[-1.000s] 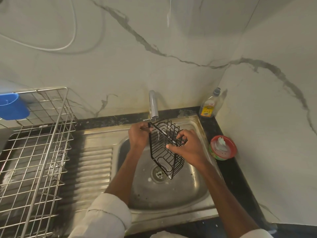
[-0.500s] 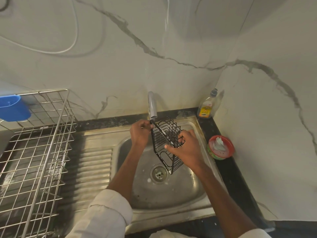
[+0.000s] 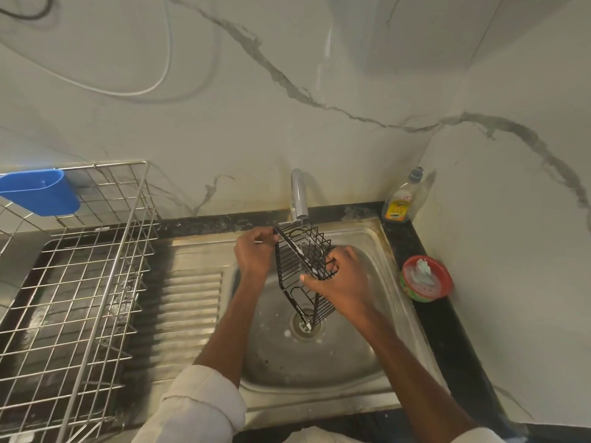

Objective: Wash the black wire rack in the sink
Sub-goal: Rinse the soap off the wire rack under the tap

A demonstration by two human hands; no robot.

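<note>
Rolled cream sleeve [image 3: 198,407] at the near edge, on the left forearm. Stainless steel sink [image 3: 323,401] directly ahead; drain [image 3: 304,324] at basin centre, ribbed drainboard [image 3: 188,302] to its left.

Black wire rack [image 3: 302,270] held over the basin, tilted on end, lower corner above the drain, upper corner just under the spout of the chrome faucet [image 3: 298,196]. Cannot tell whether water is running.

Right hand [image 3: 343,284]: fingers curled through the rack's right side, thumb lying along the lower wires — grasping the rack.

Left hand [image 3: 254,254]: fingers curled round the rack's upper left corner, grasping it.

Left of the sink: a large steel wire dish basket [image 3: 96,282] standing on the drainboard area, with a blue plastic cup holder [image 3: 44,195] hooked on its far rim.

Right, on the dark counter [image 3: 447,340]: a red-rimmed round tub [image 3: 427,278] with a pale scrub pad inside. Farther back in the corner, a dish-soap bottle [image 3: 401,199] with yellow label, against the marble-pattern wall [image 3: 287,123]. White cable [image 3: 160,81] looped on the wall, upper left.
</note>
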